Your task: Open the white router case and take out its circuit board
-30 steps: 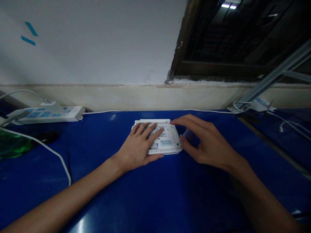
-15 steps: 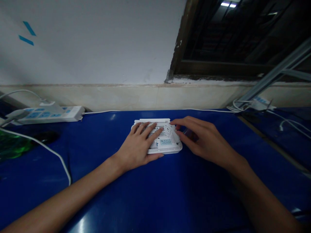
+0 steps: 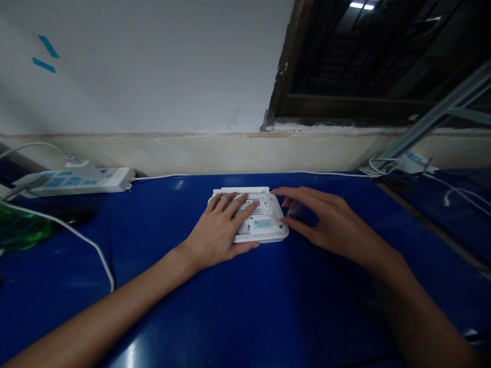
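A white router [image 3: 268,236] lies on the blue tabletop with its vented, labelled underside facing up. Its antenna [image 3: 241,190] is folded along the far edge. My left hand [image 3: 220,227] rests over the router's left half, fingers spread across the top and thumb along the near side, holding it down. At the right edge is my right hand [image 3: 330,217], index finger and thumb at the router's right corners and the other fingers curled. Within that hand shows a small clear, purplish object [image 3: 296,208], mostly hidden, whose kind I cannot make out.
A white power strip [image 3: 84,181] with plugs stands at the left by the wall, its cable [image 3: 88,245] running forward. Green plastic [image 3: 26,230] and a dark object [image 3: 76,216] lie near it. At the right are a metal frame [image 3: 429,117] and a second power strip [image 3: 414,163].
My right hand has drawn slightly right, off the router's top to its edge, uncovering the right end and the clear object in the hand. The left hand stays put.
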Tool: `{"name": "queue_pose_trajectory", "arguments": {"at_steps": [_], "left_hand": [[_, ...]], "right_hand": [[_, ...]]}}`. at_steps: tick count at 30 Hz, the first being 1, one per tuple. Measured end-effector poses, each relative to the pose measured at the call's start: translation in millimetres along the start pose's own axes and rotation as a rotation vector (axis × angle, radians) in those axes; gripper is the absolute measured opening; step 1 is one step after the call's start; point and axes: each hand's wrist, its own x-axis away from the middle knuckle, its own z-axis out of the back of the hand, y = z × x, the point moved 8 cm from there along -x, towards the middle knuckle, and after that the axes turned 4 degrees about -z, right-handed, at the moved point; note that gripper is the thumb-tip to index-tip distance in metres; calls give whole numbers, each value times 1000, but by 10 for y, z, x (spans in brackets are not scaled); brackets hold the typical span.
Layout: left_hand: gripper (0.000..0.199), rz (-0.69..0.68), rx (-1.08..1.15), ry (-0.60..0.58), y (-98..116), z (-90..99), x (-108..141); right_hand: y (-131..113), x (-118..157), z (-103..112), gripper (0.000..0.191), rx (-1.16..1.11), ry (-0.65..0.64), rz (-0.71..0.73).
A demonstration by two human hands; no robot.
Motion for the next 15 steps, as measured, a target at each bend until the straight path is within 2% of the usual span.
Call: {"name": "queue_pose_trajectory", "arguments": {"at_steps": [7, 15], "left_hand": [[83, 3, -10, -18, 5, 12, -9], [82, 14, -15, -19, 2, 15, -11]], "right_hand": [[34, 28, -17, 61, -82, -48, -18], [25, 37, 182, 56, -142, 70, -24]]}}
